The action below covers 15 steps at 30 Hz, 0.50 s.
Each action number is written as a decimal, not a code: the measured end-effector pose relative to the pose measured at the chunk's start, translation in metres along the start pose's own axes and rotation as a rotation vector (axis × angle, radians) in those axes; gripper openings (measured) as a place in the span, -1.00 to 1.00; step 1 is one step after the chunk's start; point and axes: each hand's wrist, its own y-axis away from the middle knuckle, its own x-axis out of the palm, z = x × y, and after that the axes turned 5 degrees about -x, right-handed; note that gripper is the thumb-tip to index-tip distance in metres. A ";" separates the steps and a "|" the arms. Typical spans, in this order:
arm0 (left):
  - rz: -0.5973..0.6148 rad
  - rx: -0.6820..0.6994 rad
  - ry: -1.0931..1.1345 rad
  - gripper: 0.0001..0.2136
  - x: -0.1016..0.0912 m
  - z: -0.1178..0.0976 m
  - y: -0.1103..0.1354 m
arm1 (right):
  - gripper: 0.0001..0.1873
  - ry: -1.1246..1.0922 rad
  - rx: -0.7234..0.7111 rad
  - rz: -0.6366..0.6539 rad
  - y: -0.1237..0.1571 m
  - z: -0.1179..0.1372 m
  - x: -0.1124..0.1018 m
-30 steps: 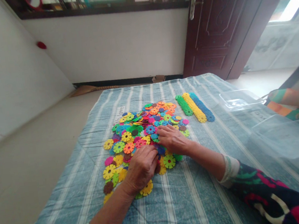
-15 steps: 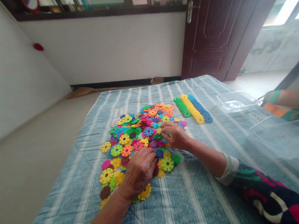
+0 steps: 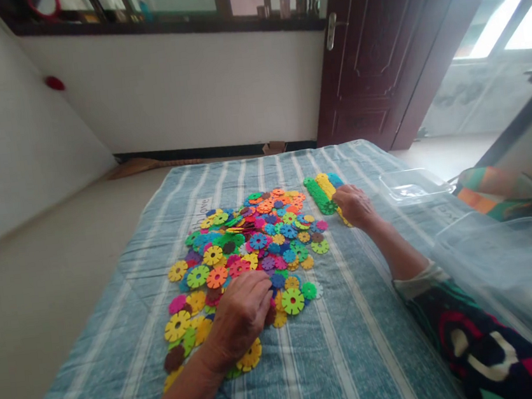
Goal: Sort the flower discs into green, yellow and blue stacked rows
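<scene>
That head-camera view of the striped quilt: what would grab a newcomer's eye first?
The big spread of bright flower-shaped plastic discs in the middle of the striped blue quilt stands out first. The left hand rests on the pile's near side, and the right hand is at stacked rows of green, yellow and blue discs beyond it. A clear plastic tub fills the right foreground.

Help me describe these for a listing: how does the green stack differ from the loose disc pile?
The green stack is one colour; the loose disc pile mixes many. The green stack is a narrow, tight row; the loose disc pile spreads wide and scattered. Both are toothed, flower-shaped discs on the striped quilt.
</scene>
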 end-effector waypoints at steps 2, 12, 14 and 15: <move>-0.025 0.006 0.002 -0.84 0.000 0.000 -0.001 | -0.70 0.008 -0.008 0.020 0.000 -0.002 0.004; 0.022 0.012 -0.022 -0.86 0.000 0.001 0.002 | -0.73 0.008 0.029 0.004 0.001 -0.002 0.017; 0.021 0.016 -0.031 -0.86 0.000 0.002 0.002 | -0.75 -0.003 0.033 -0.019 0.002 -0.001 0.017; 0.015 0.020 -0.035 -0.86 0.001 0.002 0.002 | -0.75 -0.008 0.027 -0.025 0.003 0.000 0.017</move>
